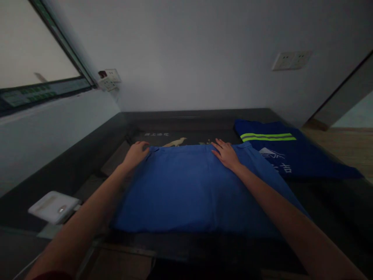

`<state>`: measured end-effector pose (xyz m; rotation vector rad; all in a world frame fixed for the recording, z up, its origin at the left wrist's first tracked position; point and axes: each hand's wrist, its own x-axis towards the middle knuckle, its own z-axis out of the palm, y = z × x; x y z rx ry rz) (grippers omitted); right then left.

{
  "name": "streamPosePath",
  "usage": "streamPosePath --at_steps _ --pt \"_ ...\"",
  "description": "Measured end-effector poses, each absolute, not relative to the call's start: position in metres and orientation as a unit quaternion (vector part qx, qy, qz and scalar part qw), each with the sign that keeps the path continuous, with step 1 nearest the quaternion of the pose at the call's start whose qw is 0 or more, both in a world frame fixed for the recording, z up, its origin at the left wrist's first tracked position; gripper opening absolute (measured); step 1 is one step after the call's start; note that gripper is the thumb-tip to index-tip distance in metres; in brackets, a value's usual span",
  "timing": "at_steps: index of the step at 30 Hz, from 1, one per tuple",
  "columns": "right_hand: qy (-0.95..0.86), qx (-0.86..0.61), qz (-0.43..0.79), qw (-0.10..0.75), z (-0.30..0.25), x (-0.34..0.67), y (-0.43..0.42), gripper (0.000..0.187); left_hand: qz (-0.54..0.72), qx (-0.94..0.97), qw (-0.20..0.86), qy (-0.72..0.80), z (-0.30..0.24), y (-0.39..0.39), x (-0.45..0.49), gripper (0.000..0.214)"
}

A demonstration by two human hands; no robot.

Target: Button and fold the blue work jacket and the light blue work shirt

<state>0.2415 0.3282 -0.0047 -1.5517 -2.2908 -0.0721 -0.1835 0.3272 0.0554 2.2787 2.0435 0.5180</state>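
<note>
A light-blue garment [180,186], with a stitched band along its far edge and small tabs at that band's ends, lies spread flat in front of me. My left hand [137,152] is at its far left corner, fingers bent around the band's end. On the right part of the band rests my right hand [225,153], palm down with its fingers spread. Which garment this is, I cannot tell for sure. Both forearms reach in from the bottom of the view, the right one crossing over the cloth.
A dark-blue garment [268,151] with a yellow-green reflective stripe and white print lies on the right of the dark table [186,115]. A white device [54,206] sits at the left. Wall sockets [291,61] are behind, and a window [35,46] is upper left.
</note>
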Motion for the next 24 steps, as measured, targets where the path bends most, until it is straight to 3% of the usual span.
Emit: streamPosePath --at_steps 4,10,18,24 --pt "-0.816 -0.529 -0.041 0.230 0.015 0.227 0.317 0.046 0.029 0.628 0.125 0.768 0.058 0.312 -0.236 0.036" --pt "-0.898 -0.389 0.018 0.205 0.076 0.167 0.246 0.032 0.026 0.529 0.339 0.778 0.060 0.313 -0.220 0.054" --pt "-0.971 -0.181 0.080 0.132 0.104 0.083 0.145 0.021 0.070 0.553 0.351 0.752 0.064 0.317 -0.198 0.047" --pt "-0.973 -0.158 0.110 0.127 0.081 0.031 0.127 0.029 0.110 0.491 0.497 0.707 0.068 0.310 -0.202 0.055"
